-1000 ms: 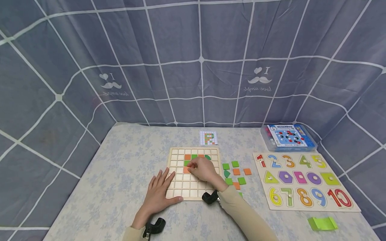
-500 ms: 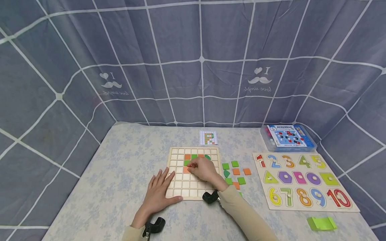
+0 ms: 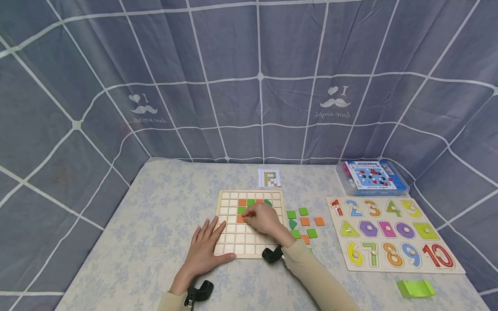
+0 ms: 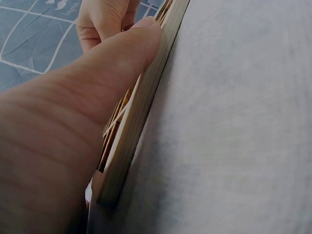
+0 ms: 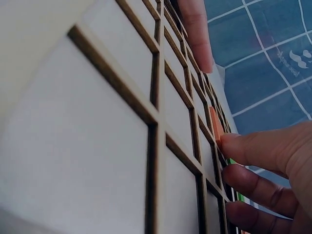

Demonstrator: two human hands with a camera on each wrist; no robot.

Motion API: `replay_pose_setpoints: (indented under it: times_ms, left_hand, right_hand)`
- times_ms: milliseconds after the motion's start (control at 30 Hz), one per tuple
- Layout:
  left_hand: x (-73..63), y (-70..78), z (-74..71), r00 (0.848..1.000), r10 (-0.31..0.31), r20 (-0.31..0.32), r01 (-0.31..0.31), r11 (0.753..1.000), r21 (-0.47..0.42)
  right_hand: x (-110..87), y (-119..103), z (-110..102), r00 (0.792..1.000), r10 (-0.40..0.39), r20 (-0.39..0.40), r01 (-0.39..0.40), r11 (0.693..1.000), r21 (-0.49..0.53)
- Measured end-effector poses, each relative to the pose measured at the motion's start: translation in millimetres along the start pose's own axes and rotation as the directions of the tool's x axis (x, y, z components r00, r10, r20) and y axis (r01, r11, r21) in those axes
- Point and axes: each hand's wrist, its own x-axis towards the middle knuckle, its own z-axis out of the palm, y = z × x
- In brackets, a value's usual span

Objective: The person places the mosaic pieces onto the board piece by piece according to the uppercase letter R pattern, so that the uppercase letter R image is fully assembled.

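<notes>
A wooden grid board (image 3: 240,249) lies on the table, with orange and green tiles set in its upper cells. My right hand (image 3: 261,217) is over the board, fingers curled, at an orange square tile (image 3: 239,219) below a green tile (image 3: 241,210). In the right wrist view the thumb touches this orange tile (image 5: 216,124), and the other fingertips bend close to it; the hand partly hides it. My left hand (image 3: 204,250) rests flat at the board's left side, fingers spread. Its thumb (image 4: 131,46) lies along the board's front edge (image 4: 139,122).
Loose green and orange tiles (image 3: 305,221) lie right of the board. A pattern card (image 3: 269,177) sits behind it. Farther right are a number-and-shape puzzle board (image 3: 383,247), a clear plastic box (image 3: 373,178) and a bright green plastic piece (image 3: 415,289). A checked curtain (image 3: 218,103) surrounds the table.
</notes>
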Motion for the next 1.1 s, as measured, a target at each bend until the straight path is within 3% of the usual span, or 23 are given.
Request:
replay_pose_setpoints:
  times_ms: [900, 1100]
  left_hand:
    - [0.4, 2.0, -1.3, 1.000, -0.012, 0.015, 0.012, 1.000, -0.018]
    - [0.2, 2.4, -1.8, 1.000, -0.013, 0.012, 0.013, 1.000, -0.010]
  right_hand:
    - [-11.1, 4, -6, 0.999, -0.047, 0.009, 0.046, 0.998, 0.030]
    - [-15.2, 8, -11, 0.998, -0.040, -0.038, 0.042, 0.998, 0.056]
